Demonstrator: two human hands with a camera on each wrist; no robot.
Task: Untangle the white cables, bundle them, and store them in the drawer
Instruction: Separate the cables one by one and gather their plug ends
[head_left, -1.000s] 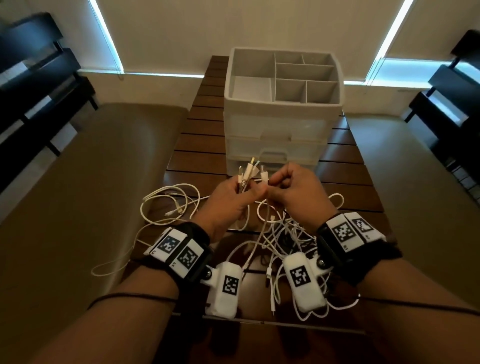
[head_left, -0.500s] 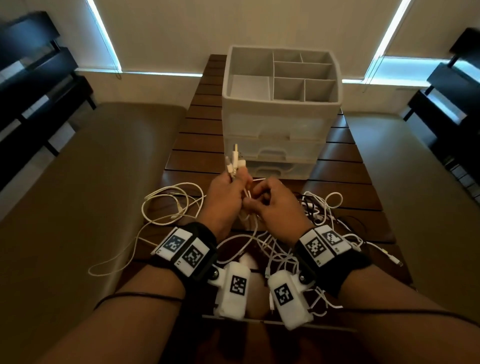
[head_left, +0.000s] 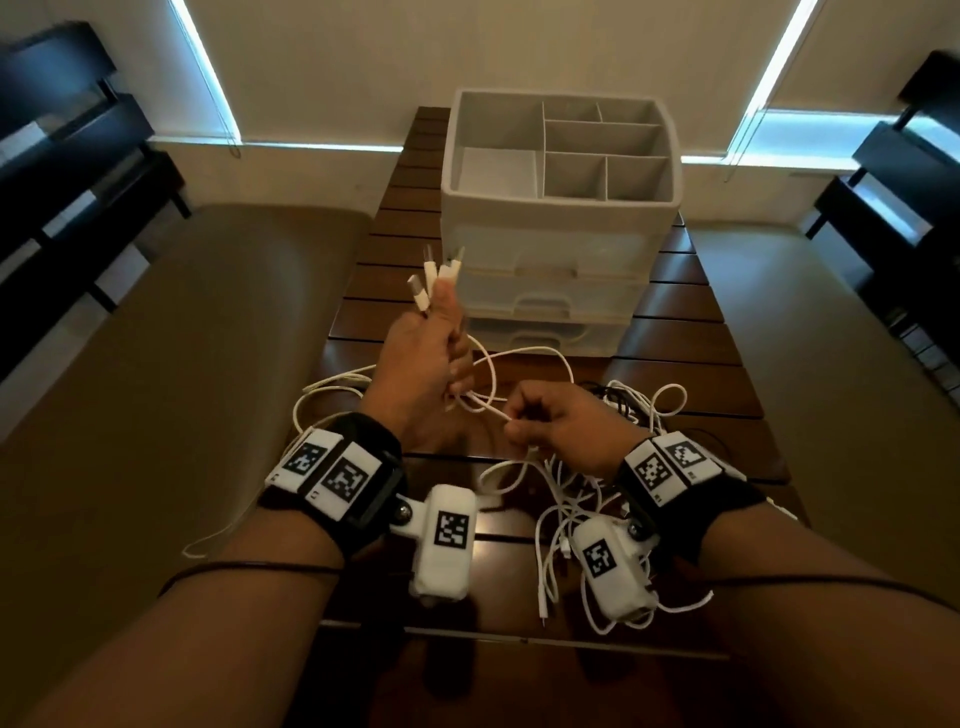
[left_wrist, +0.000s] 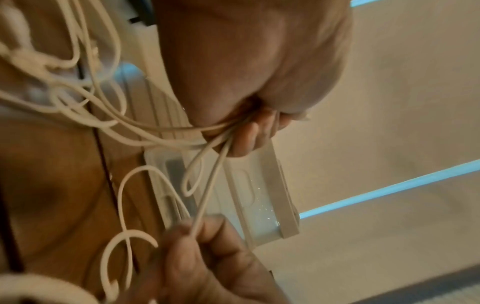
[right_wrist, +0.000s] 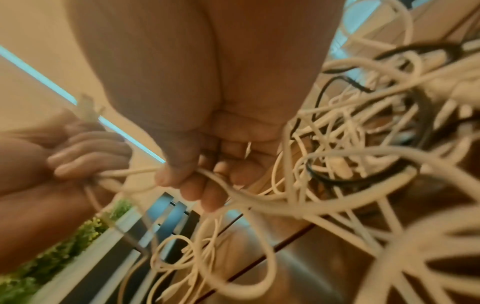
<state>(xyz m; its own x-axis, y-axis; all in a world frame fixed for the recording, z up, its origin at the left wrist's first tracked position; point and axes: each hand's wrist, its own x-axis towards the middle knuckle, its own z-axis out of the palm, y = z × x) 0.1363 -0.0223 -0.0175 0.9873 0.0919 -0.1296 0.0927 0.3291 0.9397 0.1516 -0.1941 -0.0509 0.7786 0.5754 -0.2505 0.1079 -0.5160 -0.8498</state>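
On the left, the left hand (head_left: 423, 358) lifts a fistful of white cables (head_left: 524, 358), plugs up. Its grip is tight; the right hand (head_left: 558, 423) pinches one strand. Most lie tangled on the desk (head_left: 727, 395). The drawer unit (head_left: 558, 291) looks closed: early untangling, I judge.

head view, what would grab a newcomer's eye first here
First the left hand, raised over the middle of the dark wooden table, gripping several white cables with their plugs fanned above its fingers. Next the right hand, lower, pinching one strand, beside the tangled heap of cable by that wrist. Behind both stands the white drawer unit, its drawers closed.
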